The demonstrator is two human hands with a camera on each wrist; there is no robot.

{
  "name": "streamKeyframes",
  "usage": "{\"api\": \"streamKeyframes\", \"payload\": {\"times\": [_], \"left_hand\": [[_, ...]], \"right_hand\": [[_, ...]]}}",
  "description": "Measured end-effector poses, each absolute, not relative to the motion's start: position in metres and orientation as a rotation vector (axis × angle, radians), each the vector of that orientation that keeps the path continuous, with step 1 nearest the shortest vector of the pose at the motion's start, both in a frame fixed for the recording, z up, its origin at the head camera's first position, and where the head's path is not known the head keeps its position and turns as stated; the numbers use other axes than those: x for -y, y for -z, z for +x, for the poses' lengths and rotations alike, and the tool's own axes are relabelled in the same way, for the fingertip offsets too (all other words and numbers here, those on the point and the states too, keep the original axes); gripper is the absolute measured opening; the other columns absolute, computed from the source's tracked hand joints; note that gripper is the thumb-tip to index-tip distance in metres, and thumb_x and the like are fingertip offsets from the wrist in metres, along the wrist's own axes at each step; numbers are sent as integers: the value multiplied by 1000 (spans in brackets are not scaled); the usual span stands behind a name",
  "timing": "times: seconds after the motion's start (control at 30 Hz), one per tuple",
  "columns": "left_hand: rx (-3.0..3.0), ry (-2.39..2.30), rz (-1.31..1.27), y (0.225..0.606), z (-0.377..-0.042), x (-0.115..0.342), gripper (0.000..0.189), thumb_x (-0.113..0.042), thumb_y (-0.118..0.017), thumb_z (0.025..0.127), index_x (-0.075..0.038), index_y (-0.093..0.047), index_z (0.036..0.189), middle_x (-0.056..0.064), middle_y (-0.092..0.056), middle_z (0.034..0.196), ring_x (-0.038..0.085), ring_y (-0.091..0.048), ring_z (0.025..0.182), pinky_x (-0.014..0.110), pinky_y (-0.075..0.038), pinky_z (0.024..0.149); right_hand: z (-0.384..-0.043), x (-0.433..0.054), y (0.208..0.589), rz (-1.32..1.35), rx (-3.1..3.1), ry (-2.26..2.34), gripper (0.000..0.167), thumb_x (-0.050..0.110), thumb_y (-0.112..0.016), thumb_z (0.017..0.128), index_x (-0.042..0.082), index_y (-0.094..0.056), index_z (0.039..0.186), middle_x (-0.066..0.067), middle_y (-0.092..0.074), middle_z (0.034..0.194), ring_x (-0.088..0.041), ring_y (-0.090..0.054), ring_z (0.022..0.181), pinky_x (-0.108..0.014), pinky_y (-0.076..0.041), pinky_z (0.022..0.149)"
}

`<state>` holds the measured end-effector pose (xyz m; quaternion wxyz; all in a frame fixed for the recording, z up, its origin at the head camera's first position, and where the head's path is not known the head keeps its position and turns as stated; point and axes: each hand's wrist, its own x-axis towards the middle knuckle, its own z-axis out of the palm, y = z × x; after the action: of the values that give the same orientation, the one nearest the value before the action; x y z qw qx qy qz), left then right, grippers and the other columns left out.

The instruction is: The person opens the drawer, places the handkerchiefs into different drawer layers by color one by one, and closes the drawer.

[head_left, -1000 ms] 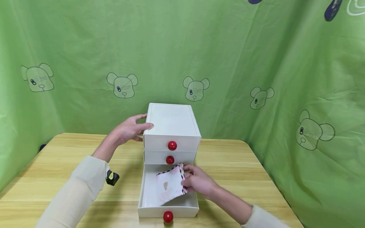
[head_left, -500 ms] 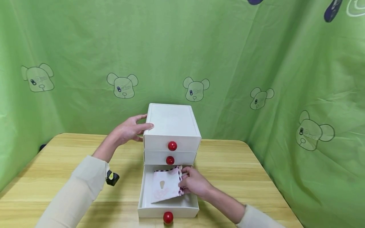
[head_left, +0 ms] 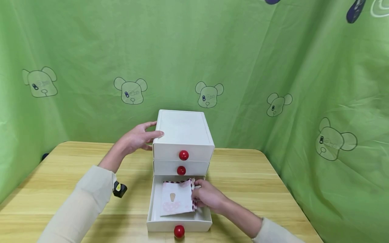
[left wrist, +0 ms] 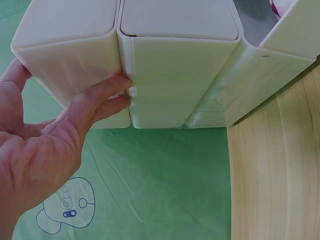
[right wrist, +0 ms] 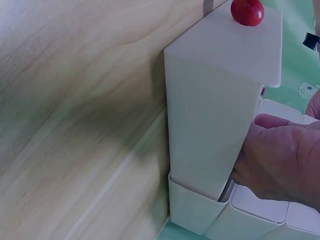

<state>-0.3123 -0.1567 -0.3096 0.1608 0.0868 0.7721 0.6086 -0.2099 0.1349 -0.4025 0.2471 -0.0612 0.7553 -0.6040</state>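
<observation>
A white drawer cabinet (head_left: 185, 126) with round red knobs stands on the table, its bottom drawer (head_left: 156, 202) pulled out. In that drawer lies a folded white cloth (head_left: 177, 199) with pink print and dark checked trim. My right hand (head_left: 209, 195) reaches in over the drawer's right side and pinches the cloth's trimmed right edge; in the right wrist view its fingertips are hidden behind the drawer wall. With straight, spread fingers, my left hand (head_left: 138, 136) rests against the cabinet's upper left side, the thumb on the top edge. The left wrist view has those fingers (left wrist: 102, 95) touching the side panel.
The upper drawers (head_left: 164, 152) are pushed in. Under the cabinet is a light wooden table (head_left: 243, 172), with a green curtain (head_left: 243, 50) behind and at both sides. A small black object (head_left: 120, 189) shows beside the left sleeve.
My right hand has moved slightly left and lowered the cloth, which now lies flatter and further left in the bottom drawer. The left hand has stayed against the cabinet.
</observation>
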Motion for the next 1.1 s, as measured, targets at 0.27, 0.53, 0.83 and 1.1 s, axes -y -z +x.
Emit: {"api": "streamKeyframes", "payload": {"times": [0.27, 0.53, 0.83, 1.1], "left_hand": [[-2204, -1734, 241, 309, -312, 156, 94, -32, -67, 98, -15, -3, 165, 24, -47, 152, 44, -45, 142, 55, -48, 111], [-2209, -1732, 238, 309, -311, 156, 94, -33, -67, 98, -14, -4, 165, 24, -49, 151, 43, -46, 140, 54, -49, 110], [-2203, -1740, 235, 309, -311, 155, 94, -32, -67, 98, -14, -4, 165, 24, -49, 151, 43, -48, 139, 54, -50, 109], [-2208, -1736, 246, 308, -311, 156, 94, -31, -67, 98, -14, -3, 164, 25, -49, 151, 44, -48, 139, 53, -51, 108]], "right_hand": [[-208, -137, 395, -158, -2021, 1611, 71, 4, -54, 93, -21, -18, 149, -34, -47, 139, -45, -56, 125, -58, -49, 108], [-208, -137, 393, -156, -1986, 1562, 70, 9, -52, 98, -18, -15, 152, -35, -39, 149, -52, -43, 137, -65, -39, 114], [-209, -136, 395, -174, -1962, 1557, 66, 10, -51, 99, -12, -20, 153, -28, -46, 142, -41, -53, 128, -59, -48, 109], [-208, -139, 387, -149, -1991, 1516, 76, 12, -52, 99, -15, -8, 155, -40, -25, 154, -57, -34, 140, -72, -31, 115]]}}
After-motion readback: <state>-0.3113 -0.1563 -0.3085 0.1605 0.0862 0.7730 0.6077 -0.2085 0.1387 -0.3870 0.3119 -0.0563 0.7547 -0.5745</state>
